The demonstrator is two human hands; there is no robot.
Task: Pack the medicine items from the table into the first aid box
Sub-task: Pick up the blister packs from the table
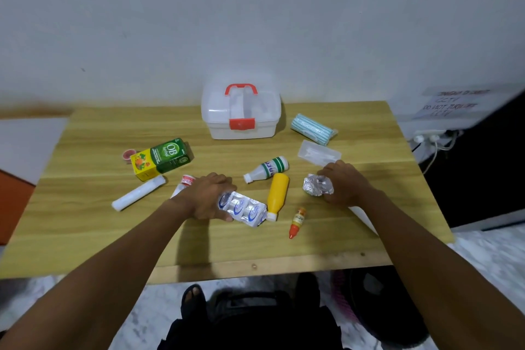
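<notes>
Left hand [208, 196] grips silver-blue foil blister strip [244, 210]; right hand [345, 182] holds crumpled silver foil pack [316, 185]. White red-latched plastic first aid box [241, 115], far edge of worktop [312, 244], looks shut: free one hand, unlatch first.

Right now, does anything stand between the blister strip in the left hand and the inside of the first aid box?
Yes: the first aid box is closed, its red latch down. The white bottle also lies near the straight path from the blister strip in the left hand; lifting over should clear it.

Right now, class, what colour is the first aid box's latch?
The latch is red; head view.
</notes>
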